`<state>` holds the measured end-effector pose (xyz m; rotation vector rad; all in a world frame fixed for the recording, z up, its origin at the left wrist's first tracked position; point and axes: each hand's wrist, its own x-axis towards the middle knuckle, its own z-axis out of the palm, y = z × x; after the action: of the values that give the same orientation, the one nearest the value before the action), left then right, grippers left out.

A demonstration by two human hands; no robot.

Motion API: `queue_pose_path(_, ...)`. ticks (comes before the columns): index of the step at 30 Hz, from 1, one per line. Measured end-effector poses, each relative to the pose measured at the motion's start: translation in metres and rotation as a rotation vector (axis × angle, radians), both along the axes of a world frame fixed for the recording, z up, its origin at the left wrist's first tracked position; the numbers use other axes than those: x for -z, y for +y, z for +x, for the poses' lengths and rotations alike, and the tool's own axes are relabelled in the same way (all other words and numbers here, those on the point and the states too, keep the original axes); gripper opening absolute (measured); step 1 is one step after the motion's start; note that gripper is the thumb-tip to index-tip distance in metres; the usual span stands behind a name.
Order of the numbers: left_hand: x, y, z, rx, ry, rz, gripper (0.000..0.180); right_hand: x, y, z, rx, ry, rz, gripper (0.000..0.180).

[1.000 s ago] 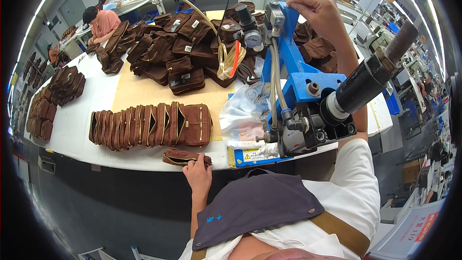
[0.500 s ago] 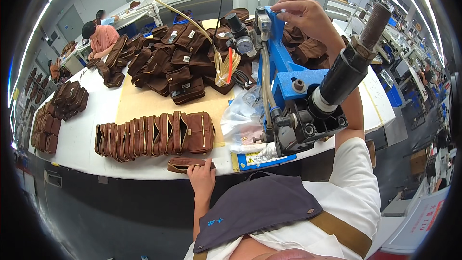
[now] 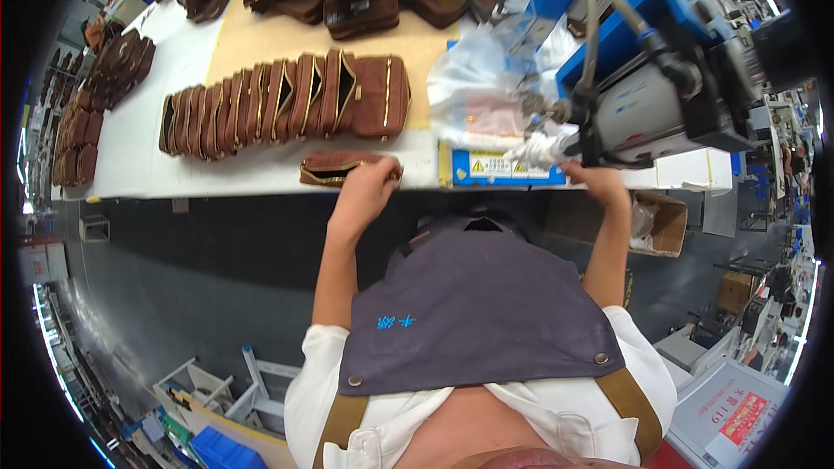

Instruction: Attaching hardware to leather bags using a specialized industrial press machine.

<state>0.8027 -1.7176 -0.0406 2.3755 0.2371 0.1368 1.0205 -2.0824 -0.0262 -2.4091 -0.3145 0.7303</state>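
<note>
A small brown zip pouch lies on its side at the table's front edge, its gold-toothed zip gaping. My left hand has its fingers closed over the pouch's right end. At the right front corner of the blue press machine's base, my right hand has its fingers curled together below the machine's grey cylinder; whatever they pinch is too small to make out. Behind the held pouch stands a row of similar brown pouches, several with zips open. Crumpled clear plastic lies over the machine's base.
Dark brown bags are heaped at the back of the table. Stacked pouches stand at the table's left end. Below the table's right side is an open cardboard box. A blue bin and a white frame stand at lower left.
My right hand has come down from the top of the blue machine to its base's front corner. My left hand stays on the pouch. The view has tilted downward.
</note>
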Motion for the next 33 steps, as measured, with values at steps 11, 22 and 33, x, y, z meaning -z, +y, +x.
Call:
queue_pose_path(11, 0.0, -0.058, 0.003, -0.301, -0.317, 0.021, 0.017, 0.017, 0.165, -0.106, -0.37, -0.143, 0.557, 0.018)
queue_pose_path(22, -0.004, -0.056, -0.003, -0.261, -0.354, 0.068, 0.02, 0.024, 0.196, -0.116, -0.151, 0.177, 0.776, 0.017)
queue_pose_path(33, -0.065, -0.068, 0.023, 0.673, -0.01, -0.583, 0.014, -0.051, 0.112, -0.076, -0.809, 0.311, 0.697, 0.06)
